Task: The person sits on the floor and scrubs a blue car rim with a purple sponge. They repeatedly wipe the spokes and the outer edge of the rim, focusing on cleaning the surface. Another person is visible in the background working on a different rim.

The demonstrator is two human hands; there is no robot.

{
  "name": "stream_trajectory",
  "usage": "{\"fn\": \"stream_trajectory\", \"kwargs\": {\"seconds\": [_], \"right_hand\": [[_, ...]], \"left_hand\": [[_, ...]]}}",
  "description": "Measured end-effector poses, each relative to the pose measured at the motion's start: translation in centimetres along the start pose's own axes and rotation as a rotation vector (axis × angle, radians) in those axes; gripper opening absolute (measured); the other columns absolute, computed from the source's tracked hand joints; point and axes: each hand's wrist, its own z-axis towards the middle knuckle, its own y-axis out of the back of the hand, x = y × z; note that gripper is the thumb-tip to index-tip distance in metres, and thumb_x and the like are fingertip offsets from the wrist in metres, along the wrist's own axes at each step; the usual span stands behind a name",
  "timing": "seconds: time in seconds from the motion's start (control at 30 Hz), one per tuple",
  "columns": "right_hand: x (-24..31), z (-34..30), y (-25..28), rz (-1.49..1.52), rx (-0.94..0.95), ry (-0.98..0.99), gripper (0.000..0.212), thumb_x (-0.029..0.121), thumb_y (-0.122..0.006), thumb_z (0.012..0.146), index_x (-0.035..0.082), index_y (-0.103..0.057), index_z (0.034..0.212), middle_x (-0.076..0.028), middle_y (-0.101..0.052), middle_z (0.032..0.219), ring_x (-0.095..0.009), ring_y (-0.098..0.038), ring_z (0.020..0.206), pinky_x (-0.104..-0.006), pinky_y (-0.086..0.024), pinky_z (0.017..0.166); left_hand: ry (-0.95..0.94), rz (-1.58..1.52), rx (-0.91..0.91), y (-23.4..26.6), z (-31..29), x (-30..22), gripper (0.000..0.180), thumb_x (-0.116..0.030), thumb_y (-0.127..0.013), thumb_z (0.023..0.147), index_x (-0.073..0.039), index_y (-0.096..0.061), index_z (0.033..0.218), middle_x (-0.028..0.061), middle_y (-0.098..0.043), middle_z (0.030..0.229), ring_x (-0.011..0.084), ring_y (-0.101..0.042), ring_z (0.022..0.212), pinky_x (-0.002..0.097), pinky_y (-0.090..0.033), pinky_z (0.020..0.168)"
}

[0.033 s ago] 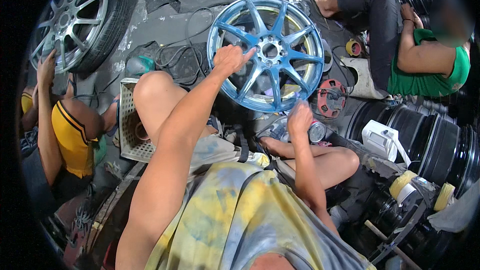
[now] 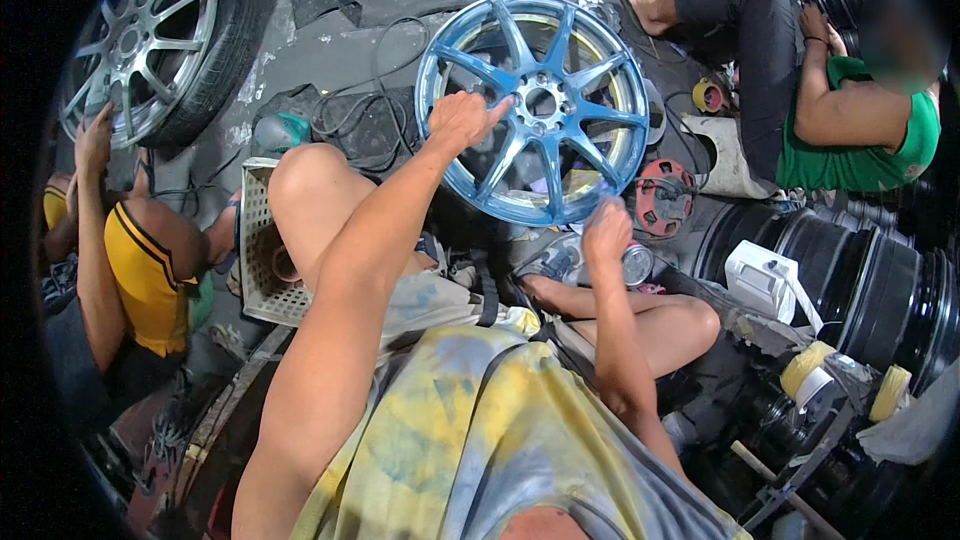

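A blue alloy wheel rim [image 2: 548, 155] with several spokes lies face up in front of me. Bare, yellowish patches show on its inner barrel. My left hand [image 2: 460, 122] grips the rim on its left side, fingers curled at a spoke and thumb stretched toward the hub. At the lower right edge of the rim is my right hand [image 2: 607, 235], its fingers pressed together. Whatever it may hold is hidden or blurred. Just beside the right hand stands a can [image 2: 637, 264].
A red, round slotted part [image 2: 664, 197] lies right of the rim, near a tape roll [image 2: 708, 95]. A pale plastic crate [image 2: 262, 270] stands by my left knee. Dark wheel barrels [image 2: 850, 280] line the right. Co-workers sit at both sides; one touches a grey wheel [image 2: 135, 40].
My right hand has shifted slightly to the right along the rim's lower edge. The left hand and the rim stay almost in place.
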Motion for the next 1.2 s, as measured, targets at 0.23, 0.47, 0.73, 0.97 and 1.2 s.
{"fn": "stream_trajectory", "kwargs": {"seconds": [0.23, 0.47, 0.73, 0.97, 1.2], "right_hand": [[1.3, -2.5, 1.4, 0.069, 0.006, 0.134, 0.014, 0.012, -0.057, 0.088, 0.000, -0.063, 0.084, -0.025, -0.065, 0.082, -0.047, -0.065, 0.075, -0.0559, -0.051, 0.066], [-3.8, 5.0, 6.9, 0.073, 0.199, 0.120, 0.026, 0.026, -0.059, 0.096, 0.003, -0.070, 0.091, -0.027, -0.068, 0.084, -0.048, -0.066, 0.078, -0.0567, -0.051, 0.068], [-2.6, 9.4, -1.7, 0.401, -0.056, 0.103, 0.025, 0.023, -0.057, 0.101, 0.000, -0.065, 0.096, -0.027, -0.065, 0.089, -0.049, -0.062, 0.087, -0.0545, -0.048, 0.073], [-0.7, 6.5, -1.3, 0.519, 0.004, -0.111, 0.028, 0.024, -0.055, 0.101, -0.002, -0.064, 0.095, -0.029, -0.064, 0.084, -0.051, -0.062, 0.083, -0.0526, -0.047, 0.071], [4.6, -1.8, 1.4, 0.658, 0.179, -0.113, 0.024, 0.016, -0.060, 0.097, -0.005, -0.069, 0.101, -0.030, -0.064, 0.089, -0.045, -0.063, 0.083, -0.0501, -0.048, 0.076]], "left_hand": [[0.010, -0.107, 0.062, -0.2, -0.2, 0.5, 0.083, -0.068, -0.032, 0.101, 0.005, -0.074, 0.099, 0.0297, -0.071, 0.106, 0.0468, -0.067, 0.103, 0.0535, -0.052, 0.092], [-0.193, 0.043, -0.001, 0.8, -2.3, 1.0, 0.050, -0.040, -0.053, 0.101, 0.007, -0.070, 0.106, 0.0333, -0.058, 0.131, 0.0482, -0.057, 0.123, 0.0521, -0.050, 0.098], [-0.145, -0.180, 0.195, -5.9, -3.3, -0.7, 0.073, -0.054, -0.064, 0.093, 0.017, -0.064, 0.108, 0.0355, -0.069, 0.107, 0.0471, -0.071, 0.095, 0.0516, -0.058, 0.082], [0.129, -0.418, 0.215, -6.9, -1.4, -1.9, 0.071, -0.055, -0.066, 0.092, 0.013, -0.067, 0.114, 0.0327, -0.066, 0.122, 0.0427, -0.064, 0.119, 0.0484, -0.051, 0.099], [0.073, -0.023, 0.077, 0.1, 0.5, -0.7, 0.085, -0.075, -0.045, 0.094, 0.004, -0.074, 0.110, 0.0259, -0.071, 0.116, 0.0415, -0.067, 0.114, 0.0505, -0.053, 0.096]]}}
